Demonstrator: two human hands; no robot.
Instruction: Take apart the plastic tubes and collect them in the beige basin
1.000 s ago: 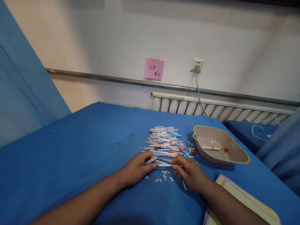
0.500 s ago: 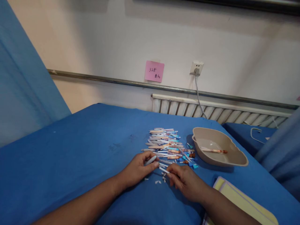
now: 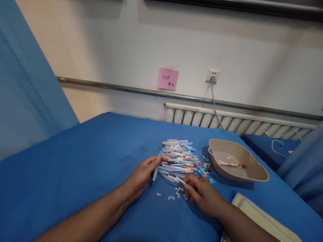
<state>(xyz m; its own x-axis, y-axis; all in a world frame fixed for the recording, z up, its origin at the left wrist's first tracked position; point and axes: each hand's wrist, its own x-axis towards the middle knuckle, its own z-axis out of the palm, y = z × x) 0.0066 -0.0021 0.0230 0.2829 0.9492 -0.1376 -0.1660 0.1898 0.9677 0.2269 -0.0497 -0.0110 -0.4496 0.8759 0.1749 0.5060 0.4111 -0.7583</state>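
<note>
Pinched in my left hand is a pale grey-blue pen barrel, its lower end pointing down toward the cloth. That hand is at the left edge of a row of pen parts, its fingertips close to the barrels there. My right hand grips a thin white stick, like a pen refill, between thumb and fingers; its free end points up and left toward the parts. Small white cone-shaped tips lie scattered on the cloth beside my right fingers, partly hidden by them.
A beige basin stands right of the parts, with an orange-and-white pen in it. Blue and brown small pieces lie before it. A folded yellow cloth is at the near right. Blue sheeting covers the table; a radiator is behind.
My left hand has moved up and slightly left, and the pen barrel in it has swung to point downward. My right hand still holds the white stick, slightly farther from the left hand.
</note>
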